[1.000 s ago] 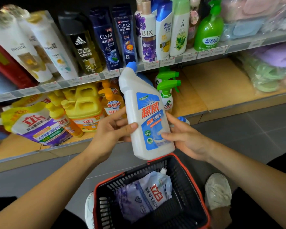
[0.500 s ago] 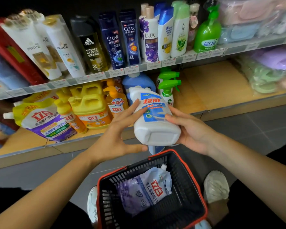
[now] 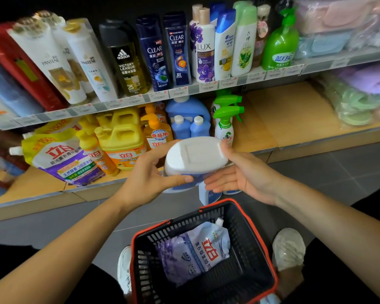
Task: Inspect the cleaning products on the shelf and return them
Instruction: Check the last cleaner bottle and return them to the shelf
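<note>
Now held above the basket (image 3: 248, 244), in front of the lower shelf (image 3: 294, 119) behind it: white bottle (image 3: 194, 154), tipped, flat base toward the camera, blue label downward. Gripped by left hand (image 3: 145, 181) from the basket's left side, thumb curled across the lower base edge, fingers behind the body. Supported by right hand (image 3: 246, 178) from the basket's right side, fingers almost straight under the bottle, thumb resting on the base rim. Inside the basket, lilac refill pouch (image 3: 195, 251) lying flat.
</note>
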`<state>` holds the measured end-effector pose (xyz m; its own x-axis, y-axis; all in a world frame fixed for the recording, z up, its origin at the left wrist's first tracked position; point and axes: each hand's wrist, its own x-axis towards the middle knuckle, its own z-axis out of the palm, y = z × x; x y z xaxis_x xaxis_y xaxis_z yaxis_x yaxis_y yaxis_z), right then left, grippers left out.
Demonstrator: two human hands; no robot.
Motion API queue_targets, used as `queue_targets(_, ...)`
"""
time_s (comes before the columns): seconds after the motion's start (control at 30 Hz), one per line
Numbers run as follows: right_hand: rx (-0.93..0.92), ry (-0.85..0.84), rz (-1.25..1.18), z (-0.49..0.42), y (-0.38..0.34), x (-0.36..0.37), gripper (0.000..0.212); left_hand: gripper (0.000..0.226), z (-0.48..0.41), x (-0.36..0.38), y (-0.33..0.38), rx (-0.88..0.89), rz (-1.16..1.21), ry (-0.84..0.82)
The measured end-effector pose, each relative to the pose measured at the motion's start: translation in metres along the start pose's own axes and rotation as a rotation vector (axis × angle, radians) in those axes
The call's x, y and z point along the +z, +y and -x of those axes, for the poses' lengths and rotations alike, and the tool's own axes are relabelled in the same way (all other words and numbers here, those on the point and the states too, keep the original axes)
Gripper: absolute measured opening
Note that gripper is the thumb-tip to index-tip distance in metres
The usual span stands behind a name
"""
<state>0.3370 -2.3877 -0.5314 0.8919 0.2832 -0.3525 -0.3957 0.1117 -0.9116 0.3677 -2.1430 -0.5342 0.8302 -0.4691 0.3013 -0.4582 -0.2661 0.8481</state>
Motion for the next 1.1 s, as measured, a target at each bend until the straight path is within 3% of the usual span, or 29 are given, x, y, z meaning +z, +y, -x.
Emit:
queue_targets(0.13,-0.058,0.157,0.235,-0.004,-0.003,0.005,0.080,0.066,0.001,0.002,0.000,-0.006,0.007,0.034)
queue_targets(0.27,-0.422,0.351,0.496,-0.007,-0.003,0.000,0.024,0.063,0.006,0.008,-0.003,-0.007,-0.025,0.062)
queue_targets(0.43,-0.607,0.131,0.662,-0.002,0.000,0.003,0.038,0.060,0.008,0.006,-0.003,-0.011,-0.024,0.080)
queue_targets(0.63,-0.824,0.127,0.895,0.001,0.007,0.011,0.031,0.063,0.009,0.005,-0.008,-0.016,-0.033,0.088)
queue_targets(0.87,-0.780,0.034,0.978,0.000,0.009,0.016,0.038,0.062,0.009,0.005,-0.003,0.008,-0.079,0.090)
queue_targets(1.1,-0.637,0.260,0.681,0.000,0.004,0.032,0.032,0.061,0.009,0.021,0.000,0.080,-0.254,0.074)
